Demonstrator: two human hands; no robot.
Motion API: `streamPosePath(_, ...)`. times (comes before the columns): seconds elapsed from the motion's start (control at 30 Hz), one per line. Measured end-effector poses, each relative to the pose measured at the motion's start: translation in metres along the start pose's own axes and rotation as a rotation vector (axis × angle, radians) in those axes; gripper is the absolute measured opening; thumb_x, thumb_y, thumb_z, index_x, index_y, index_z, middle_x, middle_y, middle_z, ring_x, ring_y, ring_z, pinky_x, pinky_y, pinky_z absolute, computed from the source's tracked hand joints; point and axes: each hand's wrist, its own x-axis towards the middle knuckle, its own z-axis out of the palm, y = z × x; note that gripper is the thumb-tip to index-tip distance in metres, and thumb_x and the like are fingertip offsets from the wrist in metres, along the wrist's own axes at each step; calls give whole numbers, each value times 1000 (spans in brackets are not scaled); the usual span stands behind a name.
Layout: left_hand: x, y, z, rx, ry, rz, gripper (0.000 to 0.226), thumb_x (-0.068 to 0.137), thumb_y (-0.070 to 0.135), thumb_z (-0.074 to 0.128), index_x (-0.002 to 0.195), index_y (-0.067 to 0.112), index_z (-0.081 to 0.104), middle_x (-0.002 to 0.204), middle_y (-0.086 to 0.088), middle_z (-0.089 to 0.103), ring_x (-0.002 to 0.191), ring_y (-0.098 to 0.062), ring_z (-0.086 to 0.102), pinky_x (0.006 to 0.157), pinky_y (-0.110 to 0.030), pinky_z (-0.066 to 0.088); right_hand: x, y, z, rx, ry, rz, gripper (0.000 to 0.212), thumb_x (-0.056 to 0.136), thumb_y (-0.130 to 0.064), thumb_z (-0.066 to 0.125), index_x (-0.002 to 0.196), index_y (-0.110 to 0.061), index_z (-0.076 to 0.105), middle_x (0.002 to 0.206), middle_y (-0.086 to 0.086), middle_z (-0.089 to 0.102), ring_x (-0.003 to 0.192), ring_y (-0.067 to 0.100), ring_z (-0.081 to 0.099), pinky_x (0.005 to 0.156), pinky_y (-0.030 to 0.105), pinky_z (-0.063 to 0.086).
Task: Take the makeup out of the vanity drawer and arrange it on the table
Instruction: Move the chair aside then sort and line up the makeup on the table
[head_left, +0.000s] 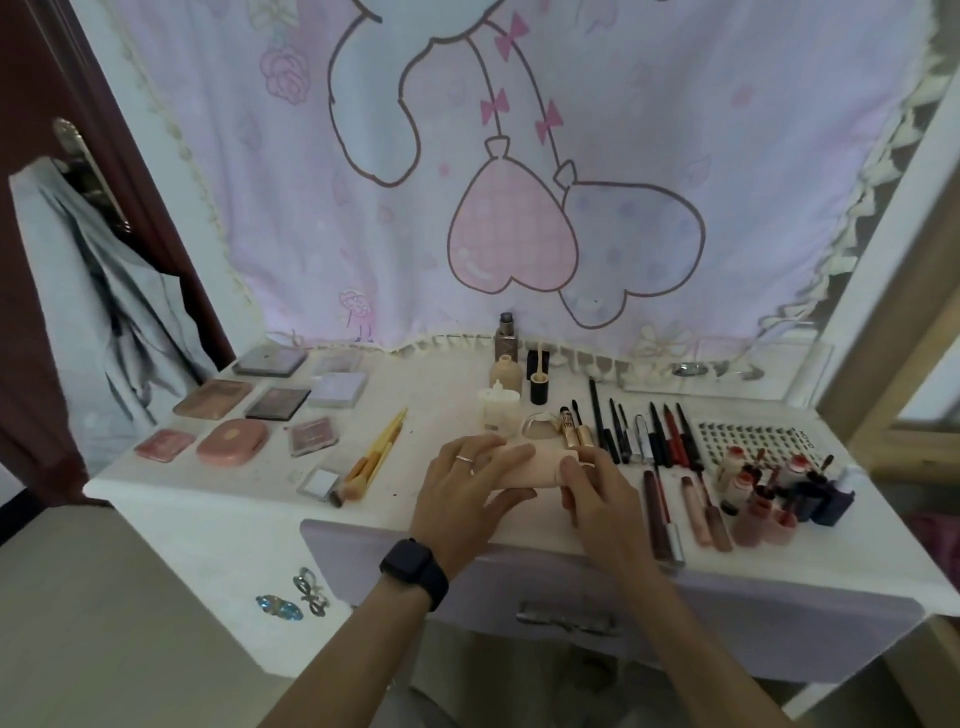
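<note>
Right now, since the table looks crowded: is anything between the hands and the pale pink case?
Nothing visible. The left hand and right hand both hold the pale pink case at the front middle of the table. The clear dome and gold mascara tubes stand close behind it, not between.

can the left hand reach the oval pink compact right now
Probably, once freed: the left hand holds the pale pink flat case. The oval pink compact lies uncovered to its left, with only the yellow-handled brushes between them.
</note>
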Motion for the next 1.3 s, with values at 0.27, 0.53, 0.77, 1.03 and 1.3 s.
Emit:
streamPosePath(0.27, -9, -5, 9, -266, -151, -229, 45, 98, 57, 33, 118, 29, 61, 105, 9, 60, 90, -2, 48, 76, -20, 47, 0, 5, 3, -246, -73, -123, 11, 104, -40, 46, 115, -41, 47, 82, -9, 62, 67, -1, 57, 58, 20, 40)
streamPosePath(0.53, -4, -8, -2, -512, -121, -508, 23, 94, 50, 49, 82, 37, 63, 76, 19, 65, 74, -3, 59, 62, -11, 40, -2, 7, 0, -220, -103, -186, 21, 98, -41, 59, 118, -48, 56, 56, -9, 56, 47, 5, 46, 48, 20, 38)
streamPosePath(0.77, -2, -9, -4, -556, -113, -579, 28, 100, 37, 55, 73, 35, 62, 67, 19, 62, 66, -3, 55, 59, -12, 35, -2, 4, 3, -213, -70, -149, 4, 99, -47, 55, 100, -48, 52, 95, -15, 72, 57, 16, 62, 60, 48, 57)
streamPosePath(1.03, 0, -7, -9, -554, -96, -599, 23, 99, 38, 56, 79, 34, 66, 67, 21, 63, 68, 2, 56, 60, -9, 37, -2, 7, 4, -232, -35, -171, 16, 99, -39, 59, 99, -50, 48, 95, -18, 71, 53, 17, 62, 56, 49, 55)
streamPosePath(1.3, 5, -6, -12, -508, -119, -662, 19, 98, 43, 55, 88, 32, 68, 82, 20, 67, 79, 8, 58, 63, -6, 38, 0, 9, 6, -242, 27, -142, 17, 102, -38, 55, 110, -49, 45, 104, -17, 68, 54, 15, 63, 53, 42, 57)
